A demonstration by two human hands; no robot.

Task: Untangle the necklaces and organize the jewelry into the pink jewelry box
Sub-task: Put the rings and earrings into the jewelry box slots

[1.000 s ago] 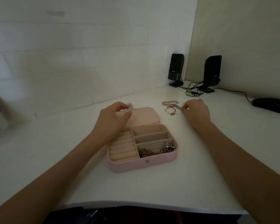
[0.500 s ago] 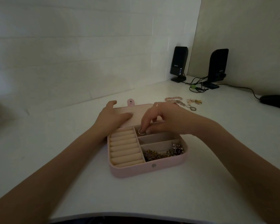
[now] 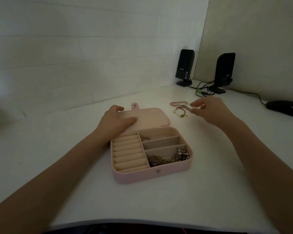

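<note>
The pink jewelry box (image 3: pixel 142 176) lies open on the white desk, its lid (image 3: pixel 152 117) folded flat behind it. My left hand (image 3: pixel 115 122) presses on the lid with straight fingers. A ring (image 3: pixel 146 139) lies in the top right compartment. Tangled gold necklaces (image 3: pixel 167 159) and a brooch fill the bottom right one. The ring rolls on the left hold nothing. To the right of the lid lie a pink bead bracelet (image 3: pixel 177 103), a silver chain (image 3: pixel 186 107) and a red and gold bracelet (image 3: pixel 180 113). My right hand (image 3: pixel 211 112) hovers at this pile, its blurred fingertips slightly apart by the chain.
Two black speakers (image 3: pixel 184 68) (image 3: pixel 224 71) stand in the back corner with cables (image 3: pixel 203 92) trailing between them. A black mouse (image 3: pixel 284 108) sits at the far right. White walls close the desk behind and on the right; the desk's front edge is near me.
My right hand set a ring in the top right compartment, then moved back right to the jewelry pile on the desk. My left hand stays on the lid.
</note>
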